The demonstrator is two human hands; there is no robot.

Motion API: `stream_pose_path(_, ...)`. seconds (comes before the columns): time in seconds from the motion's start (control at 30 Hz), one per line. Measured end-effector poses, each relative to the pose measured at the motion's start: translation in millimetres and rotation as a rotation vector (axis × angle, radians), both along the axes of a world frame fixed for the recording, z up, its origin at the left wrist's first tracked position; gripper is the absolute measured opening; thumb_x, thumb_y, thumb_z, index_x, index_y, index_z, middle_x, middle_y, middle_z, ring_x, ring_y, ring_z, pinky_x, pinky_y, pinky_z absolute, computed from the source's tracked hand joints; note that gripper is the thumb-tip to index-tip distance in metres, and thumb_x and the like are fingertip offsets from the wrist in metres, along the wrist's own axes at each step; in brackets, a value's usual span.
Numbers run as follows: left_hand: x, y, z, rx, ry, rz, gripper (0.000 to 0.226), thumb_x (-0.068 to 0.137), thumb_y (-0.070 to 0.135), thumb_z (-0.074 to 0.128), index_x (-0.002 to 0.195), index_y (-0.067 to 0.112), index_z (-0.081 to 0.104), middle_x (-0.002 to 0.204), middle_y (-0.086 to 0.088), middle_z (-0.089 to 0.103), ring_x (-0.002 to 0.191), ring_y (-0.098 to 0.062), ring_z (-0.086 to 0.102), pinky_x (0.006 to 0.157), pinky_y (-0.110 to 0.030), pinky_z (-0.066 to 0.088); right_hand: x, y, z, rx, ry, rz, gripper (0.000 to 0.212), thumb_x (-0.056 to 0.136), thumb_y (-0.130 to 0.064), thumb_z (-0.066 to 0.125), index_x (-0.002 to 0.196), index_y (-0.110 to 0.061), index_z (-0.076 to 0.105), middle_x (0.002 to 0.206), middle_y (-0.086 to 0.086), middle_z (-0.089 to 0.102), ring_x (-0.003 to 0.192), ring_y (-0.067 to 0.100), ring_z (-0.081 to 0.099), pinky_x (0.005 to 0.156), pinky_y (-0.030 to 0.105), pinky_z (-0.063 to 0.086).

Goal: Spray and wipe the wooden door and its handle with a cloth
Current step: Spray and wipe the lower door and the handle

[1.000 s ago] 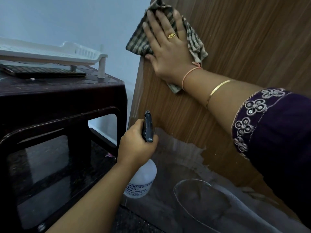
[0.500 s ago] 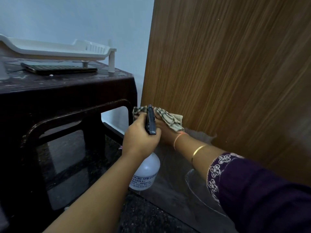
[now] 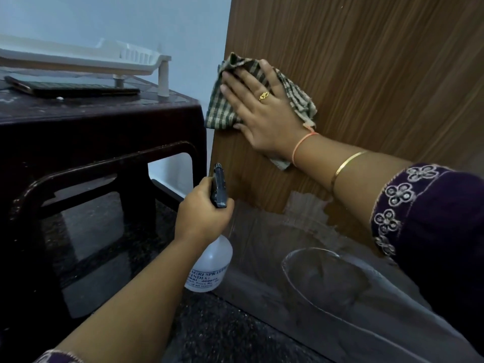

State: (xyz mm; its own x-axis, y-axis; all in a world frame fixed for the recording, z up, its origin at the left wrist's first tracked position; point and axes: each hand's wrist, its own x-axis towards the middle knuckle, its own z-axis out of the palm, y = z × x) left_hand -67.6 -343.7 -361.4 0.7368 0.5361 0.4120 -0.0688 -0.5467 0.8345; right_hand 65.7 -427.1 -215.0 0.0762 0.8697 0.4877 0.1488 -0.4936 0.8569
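Note:
The wooden door [image 3: 379, 74] fills the right side, its brown grain running upward. My right hand [image 3: 259, 111] lies flat against it near its left edge, pressing a green-and-cream checked cloth [image 3: 222, 106] to the wood. Lower down, my left hand [image 3: 204, 216] grips the black trigger head of a white spray bottle [image 3: 209, 265], nozzle pointing up beside the door's edge. The door's lower part [image 3: 288, 237] is worn and grey, with the veneer peeled. No door handle is in view.
A dark brown plastic table [image 3: 99, 121] stands close on the left, almost touching the door's edge. On it rest a white plastic rack [image 3: 86, 58] and a dark phone [image 3: 73, 89]. Behind is a pale blue wall [image 3: 157, 22]. The floor is dark speckled stone [image 3: 222, 331].
My right hand swept the cloth from high on the door down to beside the bottle, then back up to mid-height. My left hand kept hold of the spray bottle.

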Motion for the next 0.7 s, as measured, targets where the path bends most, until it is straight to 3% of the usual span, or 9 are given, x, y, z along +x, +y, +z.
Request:
stream_pose_path(0.1, 1, 1, -5, 0.003, 0.025, -0.021, 0.009, 0.084, 0.02, 0.061, 0.086, 0.018, 0.053, 0.071, 0.0, 0.059, 0.065, -0.018, 0.057, 0.059, -0.033, 0.046, 2, 7, -11, 0.042, 0.022, 0.028, 0.061, 0.091, -0.046, 0.028, 0.142, -0.019, 0.045, 0.148, 0.009, 0.042, 0.136, 0.029, 0.039, 0.111, 0.055, 0.024)
stream_pose_path(0.2, 1, -1, -11, 0.022, 0.069, -0.095, 0.011, 0.083, 0.018, 0.062, 0.081, 0.019, 0.051, 0.066, 0.002, 0.055, 0.06, -0.016, 0.052, 0.055, -0.03, 0.039, 3, 14, -19, -0.018, 0.051, 0.057, 0.059, 0.087, -0.044, 0.03, 0.136, -0.02, 0.052, 0.143, 0.01, 0.047, 0.132, 0.031, 0.044, 0.114, 0.055, 0.007)
stream_pose_path(0.3, 1, -9, -16, 0.054, 0.148, -0.244, 0.016, 0.08, 0.018, 0.064, 0.076, 0.024, 0.05, 0.063, 0.002, 0.052, 0.057, -0.016, 0.049, 0.055, -0.029, 0.036, 2, 14, -30, -0.102, 0.079, 0.017, 0.056, 0.083, -0.045, 0.033, 0.128, -0.026, 0.061, 0.138, 0.006, 0.054, 0.128, 0.028, 0.05, 0.11, 0.054, 0.027)
stream_pose_path(0.37, 1, -18, -17, 0.081, 0.229, -0.324, 0.014, 0.075, 0.023, 0.065, 0.073, 0.024, 0.051, 0.063, 0.003, 0.053, 0.058, -0.016, 0.049, 0.055, -0.029, 0.035, 1, 8, -36, -0.125, 0.095, 0.041, 0.057, 0.083, -0.043, 0.029, 0.126, -0.027, 0.063, 0.136, 0.006, 0.055, 0.127, 0.028, 0.051, 0.108, 0.053, 0.031)
stream_pose_path(0.5, 2, -39, -11, 0.1, 0.276, -0.44, 0.015, 0.066, 0.031, 0.059, 0.07, 0.018, 0.052, 0.063, 0.001, 0.054, 0.058, -0.018, 0.049, 0.058, -0.032, 0.039, 3, -27, -67, -0.196, 0.144, 0.161, 0.053, 0.086, -0.031, 0.032, 0.128, -0.019, 0.061, 0.138, 0.012, 0.052, 0.129, 0.034, 0.047, 0.112, 0.053, 0.003)
stream_pose_path(0.7, -1, -59, -9, 0.186, 0.293, -0.562, 0.021, 0.068, 0.036, 0.057, 0.083, 0.021, 0.058, 0.076, -0.001, 0.063, 0.073, -0.023, 0.061, 0.071, -0.042, 0.049, -3, -112, -107, -0.147, 0.241, 0.161, 0.051, 0.093, -0.017, 0.027, 0.136, -0.015, 0.054, 0.143, 0.01, 0.047, 0.134, 0.03, 0.04, 0.114, 0.05, 0.005)
